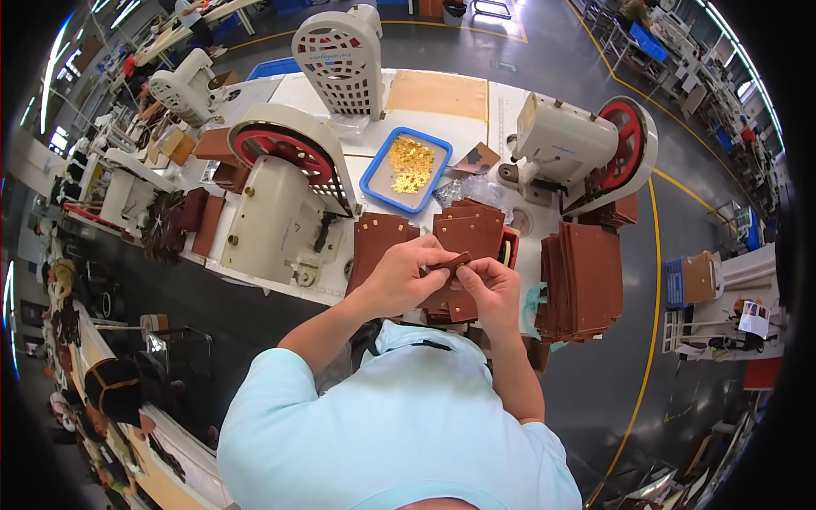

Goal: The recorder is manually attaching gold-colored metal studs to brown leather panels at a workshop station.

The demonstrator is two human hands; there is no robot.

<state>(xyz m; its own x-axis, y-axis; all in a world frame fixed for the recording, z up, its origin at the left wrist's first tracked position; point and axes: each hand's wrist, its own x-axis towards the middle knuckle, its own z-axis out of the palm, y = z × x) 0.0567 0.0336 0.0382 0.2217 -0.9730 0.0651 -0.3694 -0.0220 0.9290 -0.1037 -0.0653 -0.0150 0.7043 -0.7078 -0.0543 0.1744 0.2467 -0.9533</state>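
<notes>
My left hand (405, 274) and my right hand (490, 287) meet over the bench, both closed in a pinch on a small brown leather piece (448, 263). Its edge rises between the fingertips. Whatever the fingers press on it is too small to make out. Beneath my hands lies a stack of brown leather panels (470, 223) with small gold fittings on them. Left of that, partly covered by my left hand, is another pile of brown leather panels (374, 238) with square gold fittings. Beyond my hands, a blue-rimmed tray (371, 177) holds many loose gold metal fittings (411, 164).
Cream machines with red wheels flank me: one at the left (270, 217), another at the right (568, 140). A perforated cream machine guard (338, 59) stands at the back. Tall brown leather stacks (582, 280) sit at the right edge. Clear plastic bags (476, 192) lie behind the middle stack.
</notes>
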